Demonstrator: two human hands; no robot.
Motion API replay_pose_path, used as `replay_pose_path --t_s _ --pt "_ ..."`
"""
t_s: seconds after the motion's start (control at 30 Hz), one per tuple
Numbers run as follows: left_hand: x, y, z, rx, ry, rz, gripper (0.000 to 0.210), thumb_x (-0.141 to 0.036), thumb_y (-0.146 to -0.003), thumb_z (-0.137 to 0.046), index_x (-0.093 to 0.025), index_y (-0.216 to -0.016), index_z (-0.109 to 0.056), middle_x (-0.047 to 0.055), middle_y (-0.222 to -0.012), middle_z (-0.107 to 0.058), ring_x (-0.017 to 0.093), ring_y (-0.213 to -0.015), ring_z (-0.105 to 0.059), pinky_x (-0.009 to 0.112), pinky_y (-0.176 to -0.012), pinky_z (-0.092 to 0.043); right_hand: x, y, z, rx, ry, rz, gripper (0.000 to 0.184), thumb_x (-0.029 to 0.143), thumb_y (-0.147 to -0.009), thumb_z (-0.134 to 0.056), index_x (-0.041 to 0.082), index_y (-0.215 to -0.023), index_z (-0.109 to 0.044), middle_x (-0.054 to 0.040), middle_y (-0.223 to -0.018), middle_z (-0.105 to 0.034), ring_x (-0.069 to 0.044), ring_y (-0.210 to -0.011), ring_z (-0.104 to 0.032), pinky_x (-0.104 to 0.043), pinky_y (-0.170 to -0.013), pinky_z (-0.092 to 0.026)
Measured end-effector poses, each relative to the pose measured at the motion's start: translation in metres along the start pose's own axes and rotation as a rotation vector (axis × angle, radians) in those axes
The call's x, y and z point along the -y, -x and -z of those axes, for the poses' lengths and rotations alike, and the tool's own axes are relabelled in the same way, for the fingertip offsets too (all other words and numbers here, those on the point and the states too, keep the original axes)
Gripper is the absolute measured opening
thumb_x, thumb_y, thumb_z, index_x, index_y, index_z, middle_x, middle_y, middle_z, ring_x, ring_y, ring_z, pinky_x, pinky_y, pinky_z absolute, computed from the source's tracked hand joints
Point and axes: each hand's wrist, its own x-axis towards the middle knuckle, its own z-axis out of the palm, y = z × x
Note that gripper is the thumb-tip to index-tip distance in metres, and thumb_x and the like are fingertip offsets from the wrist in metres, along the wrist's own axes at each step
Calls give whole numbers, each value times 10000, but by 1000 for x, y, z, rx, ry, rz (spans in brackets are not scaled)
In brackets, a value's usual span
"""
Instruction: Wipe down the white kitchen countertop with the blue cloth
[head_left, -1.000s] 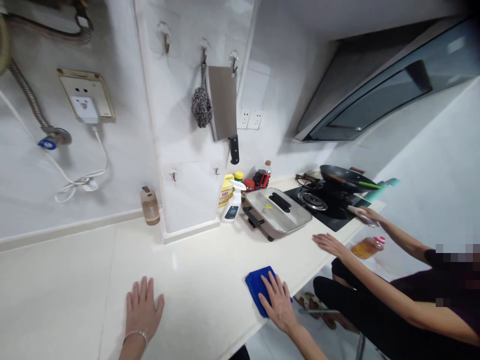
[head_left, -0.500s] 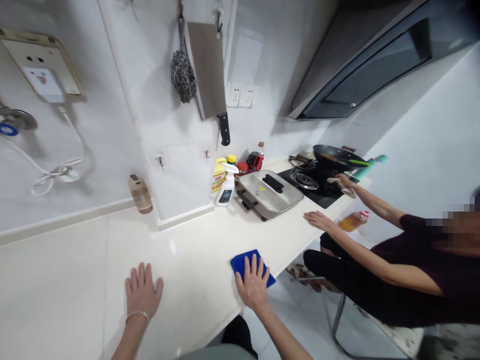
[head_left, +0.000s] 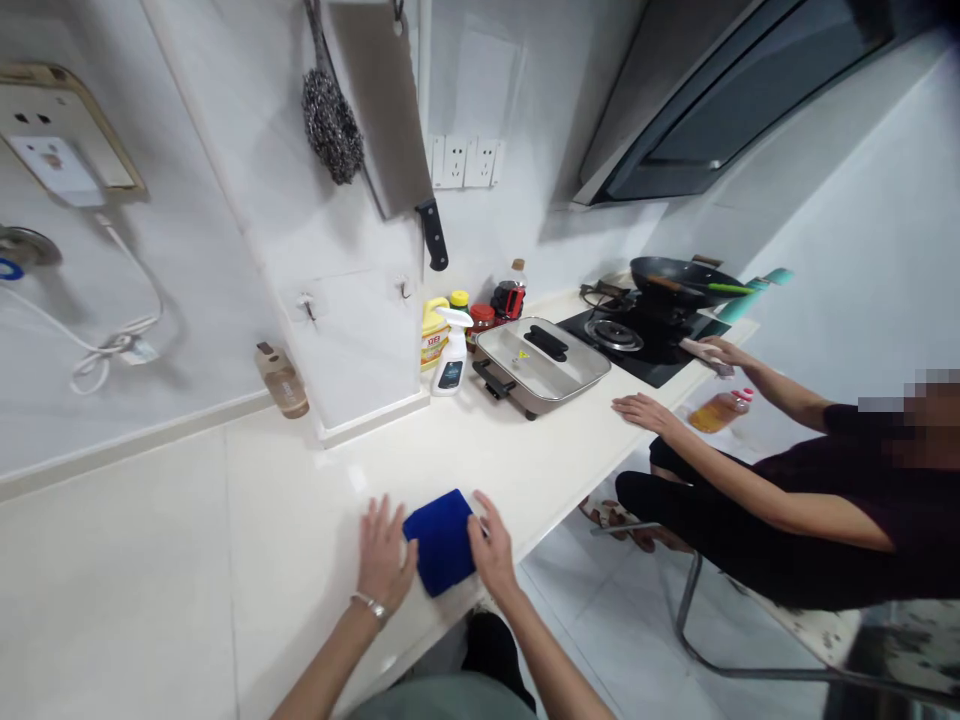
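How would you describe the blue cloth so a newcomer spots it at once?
Find the white counter, then its near edge, closer than the lidded pan. There the squarish cloth lies between the person's left hand and right hand. Its solid deep blue sets it apart from the pale counter and bare hands beside it.

- Your left forearm [head_left: 328, 655] reaches up and rightward from the lower edge of the view.
- Your right forearm [head_left: 556, 655] slants up and leftward, angling toward the other.
- Your left hand [head_left: 384, 552] is open, its fingers [head_left: 382, 516] spread and its thumb pointing inward.
- Your right hand [head_left: 493, 550] faces it, near but apart, loosely bent.
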Motion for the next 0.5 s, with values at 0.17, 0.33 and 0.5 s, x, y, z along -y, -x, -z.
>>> replay_pose_path --t_s 0.17,0.33,0.5 --pt "-77 -24 -39 108 120 -214 535 -320 -909 -437 -172 -1423 -415 156 -1582 -275 360 -1479 -132 611 -1166 -250 -60 -24 39 -12 49 51 424 317 -911 -311 163 -1243 -525 -124 -1225 -615 -223 -1148 -558 -436 -997 -475" --pt "-81 -28 -51 165 83 -241 574 -333 -916 -444 -181 -1462 -353 133 -1609 -211 351 -1479 -132 581 -1183 -230 -81 -33 37 6 150 113 325 205 -856 -349 170 -1078 -583 -110 -1195 -600 -211 -1107 -524 -408 -994 -440" --pt "-77 0 -45 171 28 -232 623 -374 -936 -408 -191 -1508 -243 126 -1626 -146 351 -1483 -107 576 -1190 -221 -80 -31 29 -1 266 79 339 148 -820 -379 179 -1112 -546 -98 -1215 -560 -227 -1063 -478 -398 -947 -400"
